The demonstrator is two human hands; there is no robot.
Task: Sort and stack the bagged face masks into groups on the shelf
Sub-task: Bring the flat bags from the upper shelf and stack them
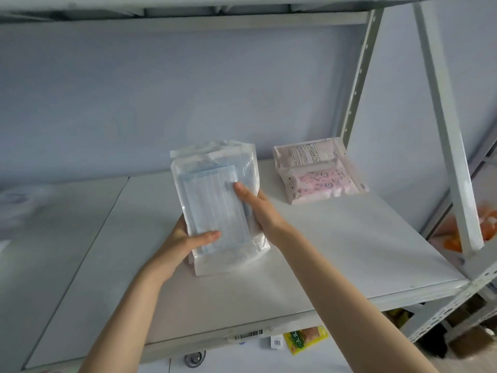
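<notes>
Clear bags (212,200) of blue masks, centre frame, long axis up-frame, top leaning left, gripped at sides by left hand (193,238) and right hand (258,208)

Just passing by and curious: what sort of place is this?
Probably a stockroom or small warehouse: a grey slotted-metal shelving upright, a barcode label on the shelf edge, and clear plastic bags of blue face masks beside pink patterned mask packs.

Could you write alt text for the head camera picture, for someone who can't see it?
A person's left hand and right hand hold a bundle of clear bags of blue face masks over a white shelf. Two pink patterned mask bags lie overlapping farther back on the right.
</notes>
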